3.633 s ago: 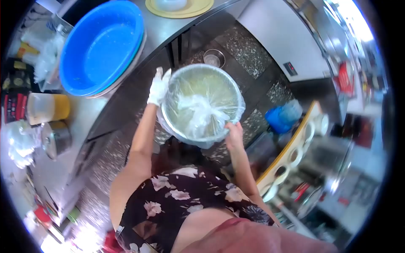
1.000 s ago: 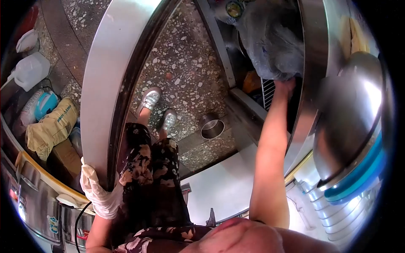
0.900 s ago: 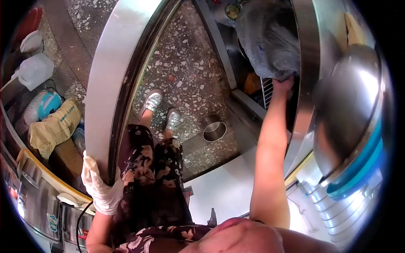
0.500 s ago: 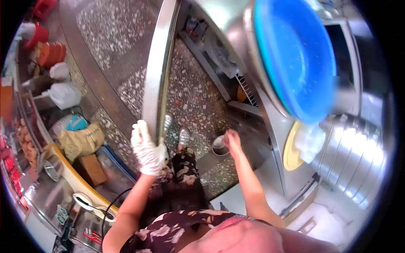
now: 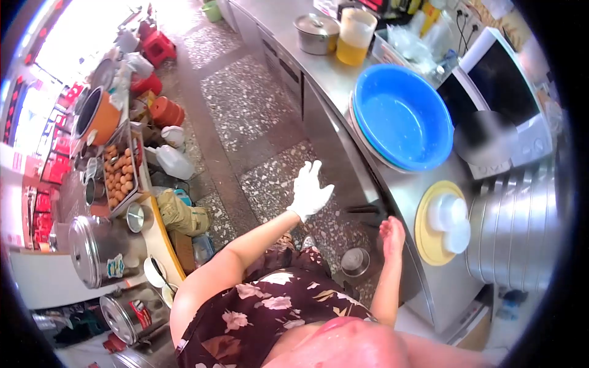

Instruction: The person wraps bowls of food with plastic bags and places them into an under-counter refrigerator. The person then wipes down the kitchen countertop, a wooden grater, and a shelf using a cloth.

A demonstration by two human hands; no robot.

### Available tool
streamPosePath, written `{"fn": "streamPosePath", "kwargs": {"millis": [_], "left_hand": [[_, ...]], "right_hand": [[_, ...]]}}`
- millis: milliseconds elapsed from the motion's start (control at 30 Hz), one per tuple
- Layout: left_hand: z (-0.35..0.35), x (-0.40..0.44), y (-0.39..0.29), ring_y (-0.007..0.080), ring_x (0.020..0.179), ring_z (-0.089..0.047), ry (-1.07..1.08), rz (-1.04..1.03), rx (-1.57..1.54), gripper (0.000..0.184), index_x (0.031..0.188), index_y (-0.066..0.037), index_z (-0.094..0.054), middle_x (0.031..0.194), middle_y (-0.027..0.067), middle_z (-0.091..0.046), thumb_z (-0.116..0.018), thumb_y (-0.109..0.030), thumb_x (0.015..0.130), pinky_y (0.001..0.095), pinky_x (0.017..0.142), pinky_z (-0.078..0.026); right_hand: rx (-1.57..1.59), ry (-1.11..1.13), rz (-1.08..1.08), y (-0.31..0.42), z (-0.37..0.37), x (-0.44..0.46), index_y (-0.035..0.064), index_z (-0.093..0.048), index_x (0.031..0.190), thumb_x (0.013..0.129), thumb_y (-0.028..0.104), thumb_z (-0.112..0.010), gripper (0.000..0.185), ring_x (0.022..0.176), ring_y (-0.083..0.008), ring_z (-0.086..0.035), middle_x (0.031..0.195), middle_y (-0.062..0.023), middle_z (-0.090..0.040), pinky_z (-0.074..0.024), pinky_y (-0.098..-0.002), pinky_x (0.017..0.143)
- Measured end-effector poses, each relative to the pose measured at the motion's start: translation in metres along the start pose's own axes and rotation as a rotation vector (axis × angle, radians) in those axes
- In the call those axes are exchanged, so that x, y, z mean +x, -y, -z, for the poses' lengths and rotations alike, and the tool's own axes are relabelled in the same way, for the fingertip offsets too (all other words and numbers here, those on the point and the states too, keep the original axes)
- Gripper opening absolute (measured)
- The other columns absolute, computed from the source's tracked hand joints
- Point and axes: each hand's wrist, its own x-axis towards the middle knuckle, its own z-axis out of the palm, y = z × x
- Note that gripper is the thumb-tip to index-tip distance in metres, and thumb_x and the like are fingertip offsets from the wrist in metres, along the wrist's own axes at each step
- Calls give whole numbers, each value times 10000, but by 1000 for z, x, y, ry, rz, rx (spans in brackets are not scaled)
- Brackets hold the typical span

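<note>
My left hand (image 5: 311, 190), in a white glove, is held out over the floor with its fingers spread and nothing in it. It is close to the steel cabinet door (image 5: 334, 138) under the counter but does not touch it. My bare right hand (image 5: 392, 238) is raised beside the counter's front edge. Its fingers are slightly curled and apart, with nothing seen in them. A metal pot (image 5: 355, 262) stands on the floor below it. Above the door, a blue basin (image 5: 402, 116) rests on the counter, stacked on other basins.
On the steel counter (image 5: 423, 190) are a lidded pot (image 5: 316, 34), a jug of yellow liquid (image 5: 356, 37) and a yellow round board (image 5: 437, 248) bearing plastic tubs. Steamer tiers (image 5: 509, 239) stand at right. Eggs (image 5: 118, 175) fill a tray at left, near large steel pots (image 5: 98, 251).
The cabinet door has swung from wide open to shut or nearly shut. My left hand has come off it. My right hand has risen away from the floor pot. The view has tilted up.
</note>
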Motion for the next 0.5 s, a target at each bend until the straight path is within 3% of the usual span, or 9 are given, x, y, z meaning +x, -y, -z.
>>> {"fn": "streamPosePath", "kwargs": {"millis": [133, 267, 333, 500], "left_hand": [[53, 8, 43, 441, 1232, -365, -217, -15, 78, 749, 1321, 13, -366, 1310, 342, -369, -690, -288, 716, 446, 1048, -293], [123, 11, 102, 402, 1290, -309, -406, 142, 55, 698, 1327, -26, -387, 1370, 305, -321, -691, -285, 754, 440, 1070, -256], [158, 18, 130, 424, 1260, -343, -563, 249, 93, 681, 1296, 4, -411, 1314, 319, -379, -693, -250, 731, 441, 1052, -290], [242, 73, 220, 357, 1290, -319, -822, 413, -82, 588, 1307, -9, -405, 1378, 262, -329, -632, -239, 816, 399, 1080, -252]], "right_hand": [[334, 63, -75, 22, -36, 52, 53, -567, 1034, 869, 266, -571, 269, 715, -172, -591, 856, -79, -631, -487, -281, 635], [564, 70, -180, 19, -79, 98, 87, -578, 932, 873, 270, -525, 199, 761, -179, -611, 877, -64, -641, -500, -300, 638], [516, 213, -310, 16, -121, 100, 117, -628, 830, 841, 228, -519, 156, 706, -154, -612, 789, -19, -655, -492, -298, 604], [371, 446, -462, 21, -276, 107, 117, -649, 791, 833, 189, -522, 152, 646, -147, -613, 754, -12, -663, -498, -302, 576]]}}
